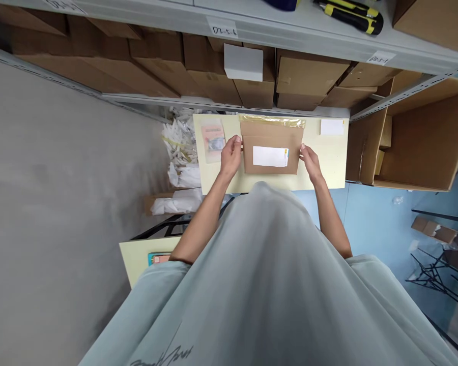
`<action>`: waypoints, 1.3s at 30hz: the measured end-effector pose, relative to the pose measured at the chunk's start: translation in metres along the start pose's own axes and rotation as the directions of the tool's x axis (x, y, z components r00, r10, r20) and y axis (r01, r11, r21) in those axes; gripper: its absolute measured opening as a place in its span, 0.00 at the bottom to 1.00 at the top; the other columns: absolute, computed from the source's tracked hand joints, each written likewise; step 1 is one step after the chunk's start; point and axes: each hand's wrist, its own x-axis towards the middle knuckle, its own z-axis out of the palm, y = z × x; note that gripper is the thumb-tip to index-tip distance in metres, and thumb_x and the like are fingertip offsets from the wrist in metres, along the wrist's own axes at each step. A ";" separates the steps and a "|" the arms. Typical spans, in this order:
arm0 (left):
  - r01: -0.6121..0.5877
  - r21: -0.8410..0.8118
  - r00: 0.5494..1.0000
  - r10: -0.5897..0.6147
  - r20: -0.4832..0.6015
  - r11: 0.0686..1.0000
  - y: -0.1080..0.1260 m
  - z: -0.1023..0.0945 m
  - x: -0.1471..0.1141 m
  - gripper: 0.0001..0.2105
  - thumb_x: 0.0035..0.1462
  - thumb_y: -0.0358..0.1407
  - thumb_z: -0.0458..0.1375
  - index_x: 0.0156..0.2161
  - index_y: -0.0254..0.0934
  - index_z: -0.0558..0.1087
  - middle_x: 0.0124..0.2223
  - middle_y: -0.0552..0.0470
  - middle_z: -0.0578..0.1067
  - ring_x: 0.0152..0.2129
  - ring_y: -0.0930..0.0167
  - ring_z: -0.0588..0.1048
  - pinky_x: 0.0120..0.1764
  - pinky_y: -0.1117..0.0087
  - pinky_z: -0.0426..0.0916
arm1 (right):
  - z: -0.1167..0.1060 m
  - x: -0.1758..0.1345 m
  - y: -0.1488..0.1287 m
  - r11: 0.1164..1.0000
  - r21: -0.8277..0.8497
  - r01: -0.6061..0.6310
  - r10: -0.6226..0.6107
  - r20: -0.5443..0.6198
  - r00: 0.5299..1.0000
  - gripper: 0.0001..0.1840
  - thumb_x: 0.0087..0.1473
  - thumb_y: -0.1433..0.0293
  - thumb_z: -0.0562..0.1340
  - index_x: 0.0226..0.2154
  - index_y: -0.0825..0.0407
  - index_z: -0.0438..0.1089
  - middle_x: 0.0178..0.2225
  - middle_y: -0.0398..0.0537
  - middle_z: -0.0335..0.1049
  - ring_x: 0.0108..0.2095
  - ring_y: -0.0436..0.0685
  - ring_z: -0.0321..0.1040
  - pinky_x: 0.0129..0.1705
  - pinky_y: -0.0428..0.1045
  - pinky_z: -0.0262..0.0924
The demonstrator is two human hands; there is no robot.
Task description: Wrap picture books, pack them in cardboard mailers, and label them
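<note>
A brown cardboard box (274,136) lies on the pale yellow table (334,168), with shiny tape along its far edge and a white label (267,156) on its top. My left hand (231,153) grips the box's left side, thumb and fingers pinched at the edge. At the opposite side, my right hand (309,158) holds the right edge in the same way. Just left of my left hand lies a flat clear packet (212,141) with a pinkish printed insert. A white paper slip (332,127) rests at the table's far right.
Metal shelving (252,30) with closed cartons (209,71) runs along the back. A black-and-yellow cutter (353,16) lies on the upper shelf. A large open carton (423,137) stands to the right, and white bags (181,147) are piled left of the table.
</note>
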 end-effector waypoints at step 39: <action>-0.126 0.453 0.992 0.104 0.072 0.883 0.045 0.053 -0.046 0.52 0.60 0.34 0.76 0.83 0.26 0.56 0.87 0.22 0.44 0.86 0.37 0.42 0.84 0.34 0.44 | -0.020 -0.038 0.020 0.722 -0.675 0.152 -0.337 -0.152 0.929 0.42 0.73 0.48 0.61 0.80 0.44 0.52 0.80 0.66 0.56 0.81 0.76 0.57 0.77 0.81 0.65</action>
